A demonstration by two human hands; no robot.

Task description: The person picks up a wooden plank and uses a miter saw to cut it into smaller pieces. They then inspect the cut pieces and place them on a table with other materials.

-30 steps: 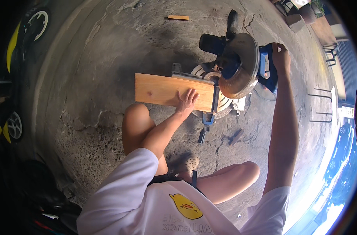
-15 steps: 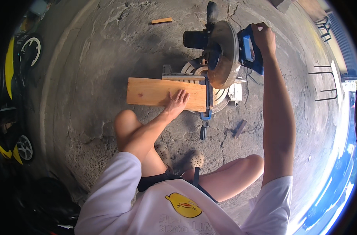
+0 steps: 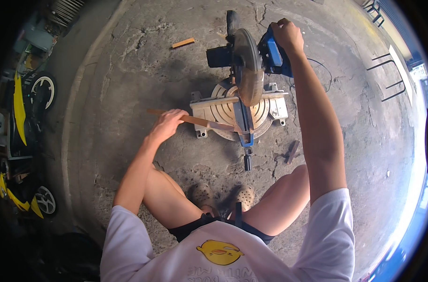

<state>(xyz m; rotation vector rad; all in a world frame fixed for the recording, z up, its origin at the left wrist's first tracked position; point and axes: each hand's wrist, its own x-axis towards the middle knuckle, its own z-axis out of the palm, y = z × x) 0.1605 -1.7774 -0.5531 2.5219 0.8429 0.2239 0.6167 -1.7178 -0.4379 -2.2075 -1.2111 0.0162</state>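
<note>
My left hand (image 3: 168,125) is wrapped over a wooden board (image 3: 197,121), which is seen edge-on. The board slants across the left part of the saw's base (image 3: 204,112), its right end close to the centre slot; whether it touches the base I cannot tell. My right hand (image 3: 288,35) is closed round the blue handle (image 3: 273,52) of a miter saw. The saw head (image 3: 248,66), with its round blade guard, is raised above the base. The fence (image 3: 216,103) runs behind the board.
A small wood offcut (image 3: 183,43) lies on the concrete floor beyond the saw. A dark wood piece (image 3: 293,152) lies to its near right, and a cable (image 3: 323,66) curls at the right. Black-and-yellow motorbike parts (image 3: 19,110) stand at the far left, a metal frame (image 3: 388,77) at the right.
The board has turned from lying broad face up to showing its narrow edge. My left hand has moved left and now grips it instead of resting flat. My right hand stays on the handle.
</note>
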